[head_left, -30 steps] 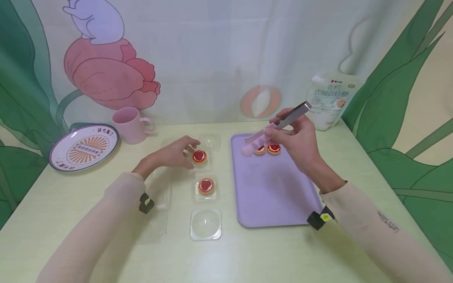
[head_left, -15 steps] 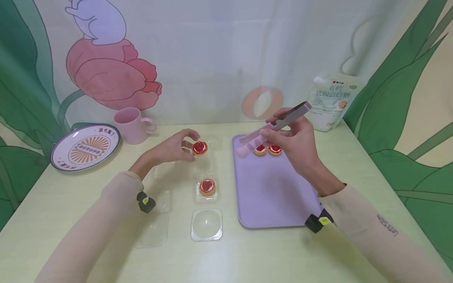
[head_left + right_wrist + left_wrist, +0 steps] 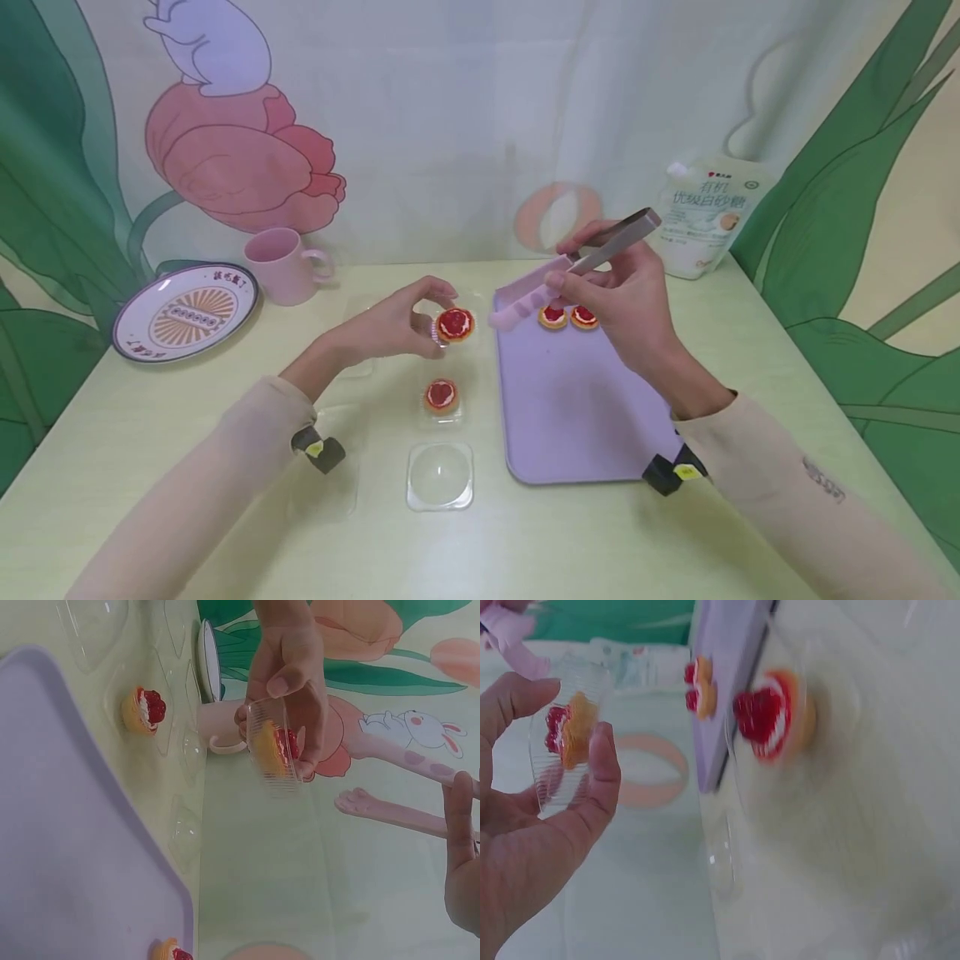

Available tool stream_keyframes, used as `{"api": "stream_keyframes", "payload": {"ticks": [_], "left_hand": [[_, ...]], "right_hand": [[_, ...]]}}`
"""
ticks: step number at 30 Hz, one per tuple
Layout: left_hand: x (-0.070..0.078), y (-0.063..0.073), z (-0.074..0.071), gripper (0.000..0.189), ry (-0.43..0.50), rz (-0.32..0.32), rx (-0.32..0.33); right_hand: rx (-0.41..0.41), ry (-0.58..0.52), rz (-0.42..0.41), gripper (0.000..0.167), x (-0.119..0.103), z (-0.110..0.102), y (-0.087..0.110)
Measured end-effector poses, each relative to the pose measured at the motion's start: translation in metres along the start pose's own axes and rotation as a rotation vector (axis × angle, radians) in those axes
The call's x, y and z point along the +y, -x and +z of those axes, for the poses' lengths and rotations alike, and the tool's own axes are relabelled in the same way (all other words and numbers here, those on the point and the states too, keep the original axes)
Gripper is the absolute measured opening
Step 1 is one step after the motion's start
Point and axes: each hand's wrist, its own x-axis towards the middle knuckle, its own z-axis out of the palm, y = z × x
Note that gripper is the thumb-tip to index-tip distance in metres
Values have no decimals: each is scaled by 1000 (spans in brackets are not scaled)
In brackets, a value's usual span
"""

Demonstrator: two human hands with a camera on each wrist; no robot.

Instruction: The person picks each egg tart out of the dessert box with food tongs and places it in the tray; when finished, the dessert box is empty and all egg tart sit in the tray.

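My left hand [image 3: 393,323] holds a small clear plastic box [image 3: 564,799] by its sides, thumb on one side and fingers on the other. In that box sits a tart [image 3: 455,324] with red and white topping. My right hand [image 3: 630,292] grips tongs [image 3: 617,243] with a metal handle and pink paw-shaped ends; in the right wrist view the tong ends [image 3: 382,810] stand apart with nothing between them. The tongs hang over the back left of a purple tray [image 3: 588,425]. A second tart [image 3: 441,395] stands in a clear box on the table.
Two more tarts [image 3: 568,317] lie at the tray's back. A clear plastic piece [image 3: 440,477] lies in front, and further clear pieces [image 3: 330,467] lie to the left. A pink mug [image 3: 279,268], a plate [image 3: 185,313] and a white pouch [image 3: 705,218] stand along the back.
My left hand has lifted the box with the tart off the table and carried it right, towards the tongs. The tongs have shifted slightly left; their ends are spread wider.
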Motion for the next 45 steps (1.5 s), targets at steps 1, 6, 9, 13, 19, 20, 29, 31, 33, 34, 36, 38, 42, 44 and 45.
{"api": "stream_keyframes", "payload": {"ticks": [1, 6, 9, 13, 19, 20, 29, 31, 33, 34, 36, 38, 42, 44, 45], "left_hand": [[3, 1, 4, 69, 1, -1, -8], [12, 5, 24, 69, 53, -1, -60], [15, 6, 32, 69, 68, -4, -75], [14, 7, 40, 70, 77, -25, -60], [9, 9, 49, 69, 109, -46, -52], [9, 8, 51, 69, 112, -45, -56], [10, 10, 57, 67, 98, -56, -72], [11, 10, 58, 68, 98, -48, -76], [12, 10, 59, 69, 97, -44, -76], [12, 10, 60, 70, 98, -43, -76], [11, 10, 61, 70, 100, -45, -74], [11, 11, 62, 69, 97, -48, -75], [9, 12, 63, 67, 103, -35, -86], [8, 13, 64, 66, 106, -27, -90], [8, 13, 64, 66, 106, -25, -90]], "right_hand": [[-15, -2, 3, 33, 0, 0, 1], [-73, 35, 21, 37, -2, 0, 7], [-101, 80, 15, 39, -2, 1, 10], [-158, 149, 16, 42, -1, 4, 13], [-221, 249, 37, 48, 6, 9, 18], [-227, 259, 36, 49, 7, 10, 18], [-252, 277, 48, 50, 10, 10, 19], [-263, 272, 51, 51, 11, 11, 19], [-268, 262, 53, 50, 12, 12, 19], [-269, 258, 53, 49, 13, 13, 19], [-262, 246, 56, 45, 14, 14, 19], [-245, 241, 62, 42, 15, 14, 19], [-210, 226, 68, 40, 18, 14, 20], [-200, 217, 69, 40, 19, 14, 20], [-202, 215, 65, 40, 19, 14, 21]]}}
